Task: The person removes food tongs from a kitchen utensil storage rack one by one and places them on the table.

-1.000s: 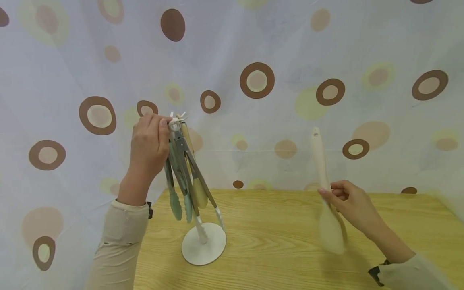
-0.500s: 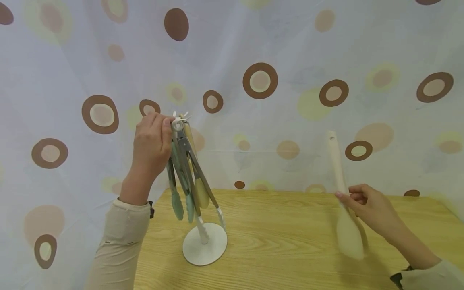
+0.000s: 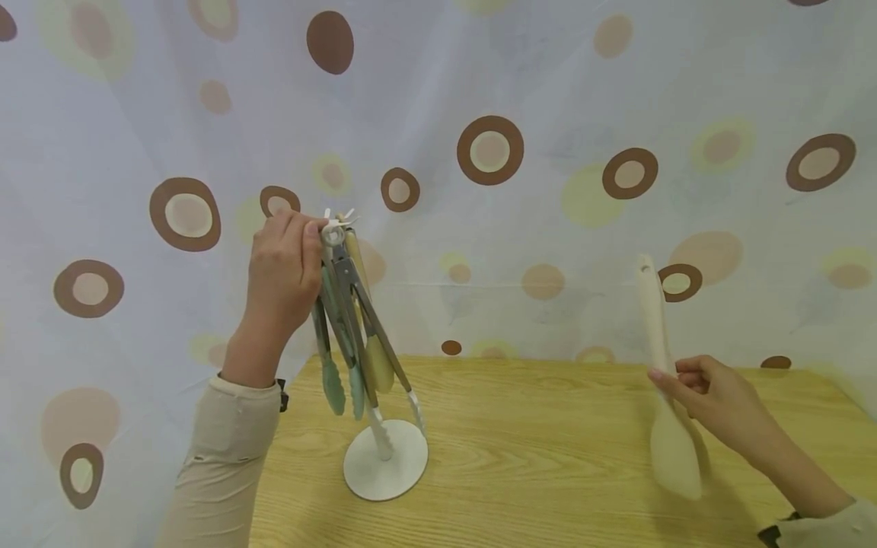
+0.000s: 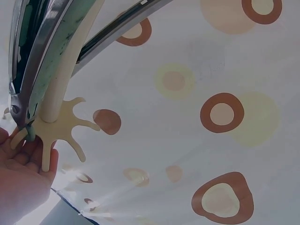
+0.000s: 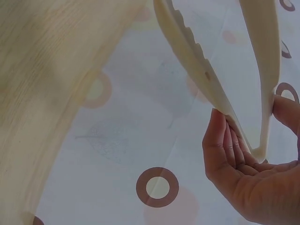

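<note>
At the left stands a white utensil stand with a round base [image 3: 386, 479] and a star-shaped hook top [image 4: 58, 129]. Metal tongs with mint-green tips [image 3: 333, 387], metal tongs with white tips [image 3: 416, 411] and a pale yellow utensil [image 3: 378, 364] hang from it. My left hand [image 3: 284, 274] grips the stand's top among the hooks, beside the hung tongs' ends. My right hand [image 3: 719, 403] pinches cream one-piece tongs [image 3: 674, 449] between thumb and fingers, hinge end near the palm in the right wrist view. One arm of these tongs has a serrated edge, and the two arms are spread apart.
A light wood-grain table [image 3: 521, 457] lies below both hands. Behind it hangs a pale curtain [image 3: 438, 91] with brown and beige spots, close to the table's back edge. The stand is on the table's left part.
My right hand has moved right and slightly down with the cream tongs. My left hand stays at the top of the stand.
</note>
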`<action>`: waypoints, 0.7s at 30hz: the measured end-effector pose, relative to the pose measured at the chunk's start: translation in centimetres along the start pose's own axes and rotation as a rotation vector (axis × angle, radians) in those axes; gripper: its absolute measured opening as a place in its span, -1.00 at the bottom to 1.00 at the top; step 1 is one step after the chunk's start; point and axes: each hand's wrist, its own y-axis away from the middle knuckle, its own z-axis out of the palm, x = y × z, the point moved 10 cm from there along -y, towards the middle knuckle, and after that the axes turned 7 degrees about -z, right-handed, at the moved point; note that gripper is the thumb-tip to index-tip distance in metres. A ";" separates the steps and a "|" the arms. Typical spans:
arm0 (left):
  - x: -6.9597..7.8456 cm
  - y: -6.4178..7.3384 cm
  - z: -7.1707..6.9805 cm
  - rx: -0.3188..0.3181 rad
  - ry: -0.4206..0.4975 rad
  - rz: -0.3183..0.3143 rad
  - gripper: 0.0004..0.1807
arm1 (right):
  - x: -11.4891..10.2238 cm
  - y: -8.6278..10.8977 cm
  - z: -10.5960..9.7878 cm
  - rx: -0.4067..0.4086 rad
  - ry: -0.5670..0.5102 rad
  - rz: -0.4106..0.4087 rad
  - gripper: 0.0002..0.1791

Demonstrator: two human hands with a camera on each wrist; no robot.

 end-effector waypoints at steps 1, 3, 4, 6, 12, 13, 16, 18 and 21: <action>0.0 0.0 0.0 0.001 0.001 0.000 -0.67 | 0.2 0.0 0.0 -0.005 0.001 0.005 -0.26; 0.0 0.0 -0.1 0.000 0.004 0.000 -0.67 | 0.4 0.1 0.0 -0.014 0.005 0.010 -0.26; 0.0 0.0 -0.1 0.000 0.005 -0.002 -0.66 | 0.6 0.1 0.0 -0.015 0.006 0.010 -0.26; -0.1 0.0 -0.1 0.000 0.006 -0.007 -0.66 | 0.8 0.2 0.0 -0.020 0.007 0.013 -0.26; -0.2 0.0 -0.2 -0.001 0.011 -0.014 -0.66 | 1.3 0.5 -0.1 -0.022 0.017 0.010 -0.29; -0.2 0.0 -0.2 -0.002 0.012 -0.013 -0.66 | 1.4 0.6 -0.1 -0.024 0.020 0.008 -0.30; -0.2 0.0 -0.1 -0.005 0.014 -0.009 -0.65 | 1.7 0.8 -0.1 -0.033 0.025 0.010 -0.33; -0.2 0.0 -0.1 -0.006 0.015 -0.008 -0.65 | 2.0 0.8 -0.1 -0.040 0.032 0.018 -0.33; -0.2 0.0 -0.1 -0.006 0.019 -0.008 -0.66 | 2.4 0.9 -0.1 -0.048 0.050 0.030 -0.32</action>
